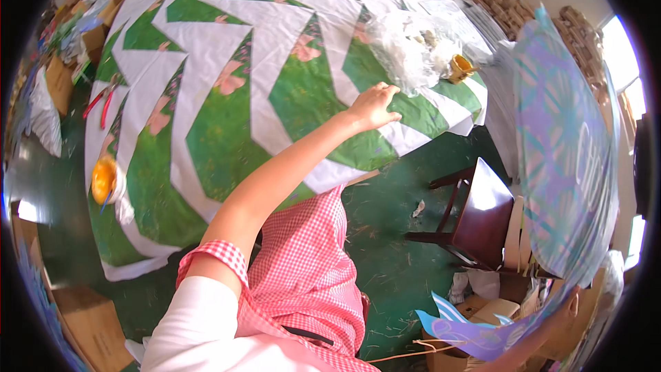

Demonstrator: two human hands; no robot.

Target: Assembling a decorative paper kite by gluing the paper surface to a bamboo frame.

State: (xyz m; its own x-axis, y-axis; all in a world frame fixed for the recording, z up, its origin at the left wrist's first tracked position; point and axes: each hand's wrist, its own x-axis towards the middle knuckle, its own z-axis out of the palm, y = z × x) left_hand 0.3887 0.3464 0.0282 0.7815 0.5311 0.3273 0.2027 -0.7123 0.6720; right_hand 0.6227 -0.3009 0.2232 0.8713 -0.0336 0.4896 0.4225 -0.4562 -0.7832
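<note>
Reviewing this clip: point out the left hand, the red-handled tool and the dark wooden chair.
Left hand [374, 107]: head view, on the back of the hand.
Red-handled tool [107, 107]: head view, on one handle.
Dark wooden chair [485, 224]: head view, on the seat.

Pale lettering [584, 160] stands near the right edge of the large blue-and-purple sheet [547, 131]; nothing else reads as text.
</note>
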